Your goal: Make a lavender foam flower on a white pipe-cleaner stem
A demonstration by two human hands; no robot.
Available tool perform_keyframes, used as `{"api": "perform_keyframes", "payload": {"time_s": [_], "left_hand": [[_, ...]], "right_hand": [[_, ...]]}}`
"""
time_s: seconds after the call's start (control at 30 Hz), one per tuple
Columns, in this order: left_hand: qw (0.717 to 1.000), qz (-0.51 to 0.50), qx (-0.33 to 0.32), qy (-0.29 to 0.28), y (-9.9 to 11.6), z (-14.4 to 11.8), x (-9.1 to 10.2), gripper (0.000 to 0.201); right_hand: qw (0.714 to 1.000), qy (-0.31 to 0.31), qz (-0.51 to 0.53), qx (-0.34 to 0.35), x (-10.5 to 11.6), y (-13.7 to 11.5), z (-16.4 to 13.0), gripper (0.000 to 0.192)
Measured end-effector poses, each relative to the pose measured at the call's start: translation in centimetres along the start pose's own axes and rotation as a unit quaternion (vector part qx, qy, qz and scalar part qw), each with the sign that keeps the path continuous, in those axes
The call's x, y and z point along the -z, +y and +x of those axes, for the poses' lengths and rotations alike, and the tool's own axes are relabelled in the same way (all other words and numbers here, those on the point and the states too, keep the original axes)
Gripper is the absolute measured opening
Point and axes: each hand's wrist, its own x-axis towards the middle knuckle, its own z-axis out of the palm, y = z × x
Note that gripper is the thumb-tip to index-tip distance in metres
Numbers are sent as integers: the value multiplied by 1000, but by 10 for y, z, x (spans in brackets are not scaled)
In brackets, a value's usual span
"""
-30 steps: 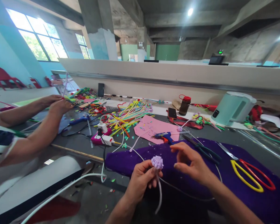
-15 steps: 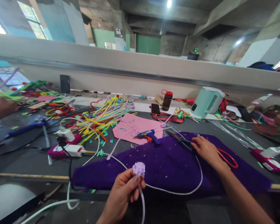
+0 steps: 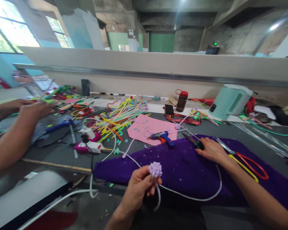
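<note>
My left hand (image 3: 140,187), low in the middle of the head view, pinches a lilac fuzzy flower (image 3: 156,169) just under its head. The flower's pale stem curves down below my fingers. On the purple cloth (image 3: 182,169), my right hand (image 3: 212,149) has its fingers over the handle of dark-handled scissors (image 3: 190,139), which point left and away; part of the handle is hidden under the fingers. Beside that wrist lie scissors with red and yellow handles (image 3: 252,166). A blue glue gun (image 3: 164,137) rests on a pink sheet (image 3: 144,126) ahead.
Colourful fuzzy stems (image 3: 124,115) are heaped behind the pink sheet. A white cord (image 3: 194,200) loops over the cloth. At the back stand a bottle (image 3: 181,102) and a mint kettle (image 3: 228,101). A power strip (image 3: 88,147) lies left, near a co-worker's arms (image 3: 16,134).
My right hand has closed over the scissors' dark handle. My left hand still holds the flower. The view has swung left, showing more of the co-worker's arms.
</note>
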Motion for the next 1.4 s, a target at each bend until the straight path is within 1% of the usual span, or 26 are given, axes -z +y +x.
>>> {"api": "perform_keyframes", "payload": {"time_s": [0.13, 0.23, 0.3, 0.33, 0.37, 0.4, 0.43, 0.47, 0.5, 0.57, 0.63, 0.67, 0.7, 0.73, 0.77, 0.8, 0.83, 0.87, 0.9, 0.93, 1.0, 1.03, 1.1, 1.2, 1.3, 1.4], "left_hand": [[1000, 16, -22, 10, 8, -7, 3, 17], [999, 2, -25, 23, 15, -11, 4, 17], [999, -25, -14, 33, 17, -13, 4, 17], [998, -40, -7, 39, 18, -13, 4, 17], [998, -53, -1, 44, 19, -13, 3, 18], [997, -61, 5, 49, 19, -13, 3, 18], [996, -66, 11, 52, 19, -13, 2, 17], [996, -69, 17, 52, 18, -13, 2, 17], [996, -73, 22, 53, 17, -12, 2, 17], [995, -81, 29, 52, 15, -11, 2, 16], [994, -94, 35, 52, 14, -10, 2, 16], [993, -101, 39, 53, 13, -10, 3, 16], [992, -110, 43, 54, 13, -10, 3, 15], [990, -119, 45, 56, 14, -10, 2, 15], [989, -127, 43, 58, 14, -10, 2, 15], [989, -133, 35, 55, 15, -11, 1, 16], [989, -136, 22, 50, 16, -12, 0, 17], [990, -134, 5, 40, 17, -13, -1, 18], [991, -128, -12, 25, 18, -15, -3, 19], [992, -120, -26, 7, 18, -17, -4, 21], [994, -103, -42, -21, 18, -21, -7, 22], [994, -91, -47, -26, 18, -23, -7, 22], [996, -59, -57, -19, 15, -27, -7, 22], [997, -20, -75, 14, 12, -30, -5, 21], [996, -23, -75, 41, 9, -30, -3, 17], [996, -34, -62, 49, 6, -31, -3, 17]], "right_hand": [[1000, -16, 10, -18, 6, 1, 5, 39], [999, -21, 33, -29, 15, 4, 1, 40], [993, -30, 103, -39, 21, 6, -7, 40], [985, -37, 162, -40, 24, 7, -11, 39], [970, -43, 235, -36, 26, 7, -16, 37], [948, -53, 313, -31, 27, 6, -22, 35], [918, -69, 389, -27, 28, 4, -27, 33], [882, -89, 463, -31, 29, 1, -33, 33], [839, -115, 530, -45, 28, -3, -38, 34], [736, -163, 653, -65, 26, -13, -48, 36], [635, -192, 745, -68, 22, -24, -58, 41], [595, -197, 777, -64, 20, -30, -63, 45], [565, -199, 799, -57, 18, -36, -69, 49], [545, -199, 813, -49, 16, -42, -75, 54], [534, -202, 820, -42, 14, -48, -82, 59], [532, -209, 820, -36, 13, -55, -90, 62], [538, -223, 812, -32, 13, -62, -97, 64], [551, -235, 800, -27, 13, -70, -104, 65], [574, -246, 781, -24, 14, -77, -111, 64], [603, -250, 757, -21, 16, -85, -117, 61], [660, -234, 714, -3, 22, -101, -123, 56], [679, -222, 699, 14, 26, -108, -124, 53], [715, -190, 672, 46, 33, -119, -121, 47], [768, -145, 618, 82, 40, -129, -112, 43], [802, -150, 566, 119, 42, -135, -105, 42], [814, -168, 537, 144, 41, -138, -105, 41]]}}
